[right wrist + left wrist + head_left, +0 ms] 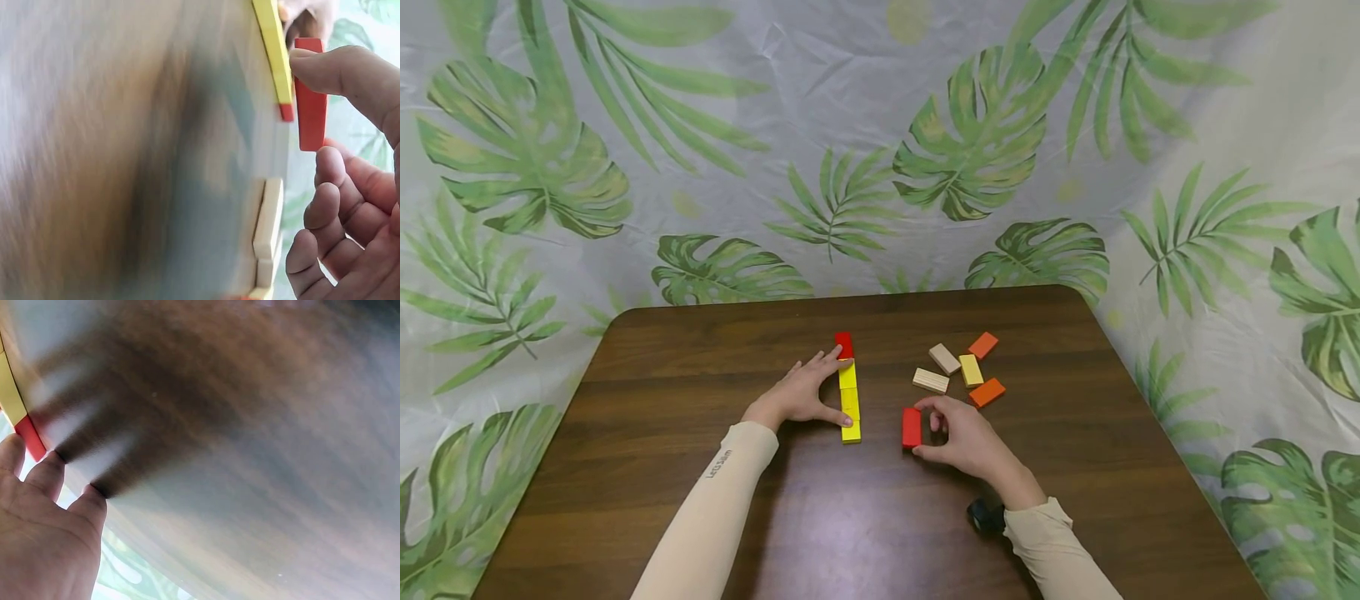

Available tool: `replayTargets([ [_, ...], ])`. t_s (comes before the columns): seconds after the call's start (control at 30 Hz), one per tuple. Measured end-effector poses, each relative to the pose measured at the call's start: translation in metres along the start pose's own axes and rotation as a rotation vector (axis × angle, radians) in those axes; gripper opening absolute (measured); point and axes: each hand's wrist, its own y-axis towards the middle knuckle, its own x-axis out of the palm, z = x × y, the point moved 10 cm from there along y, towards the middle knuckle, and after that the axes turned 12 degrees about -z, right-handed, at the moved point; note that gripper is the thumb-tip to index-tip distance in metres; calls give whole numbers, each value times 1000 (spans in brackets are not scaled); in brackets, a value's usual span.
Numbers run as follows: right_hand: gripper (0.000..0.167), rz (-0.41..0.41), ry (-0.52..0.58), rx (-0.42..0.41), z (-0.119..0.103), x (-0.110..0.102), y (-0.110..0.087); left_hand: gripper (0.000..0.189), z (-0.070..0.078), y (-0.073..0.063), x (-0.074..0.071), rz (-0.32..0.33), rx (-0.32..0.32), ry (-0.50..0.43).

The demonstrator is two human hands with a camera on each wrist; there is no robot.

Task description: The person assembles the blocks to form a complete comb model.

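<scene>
On the table a straight row of yellow blocks (847, 377) runs away from me, with a red block (844, 339) at its far end. My left hand (800, 393) lies along the row's left side, fingers spread. Its thumb touches the near yellow block and its fingertips reach the red end. In the left wrist view, the fingertips (45, 464) are at that red block. Right of the row, my right hand (967, 437) pinches another red block (912, 427) by its two ends, between thumb and index finger. The right wrist view shows this red block (311, 94) with the other fingers loosely curled.
Beyond my right hand lie two plain wooden blocks (931, 381), a pale yellow block (971, 370) and two orange blocks (987, 392). The brown wooden table (662, 467) ends at a leaf-patterned curtain (835, 142). A black wrist device (986, 516) sits on my right wrist.
</scene>
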Motion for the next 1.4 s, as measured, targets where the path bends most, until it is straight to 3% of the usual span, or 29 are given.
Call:
replayTargets([
  [0.37,55,-26,42,-89,-22,25,2,110,-3,1,1,3,-7,-15],
  [0.63,56,-57,63,-92,-32,41,3,109,1,-2,-2,12,-9,-15],
  [0.8,56,-52,41,-133,-42,47,4,109,2,-3,-2,13,-5,-18],
  [1.4,56,-87,-32,-132,-56,67,12,110,0,-1,-1,25,0,-12],
])
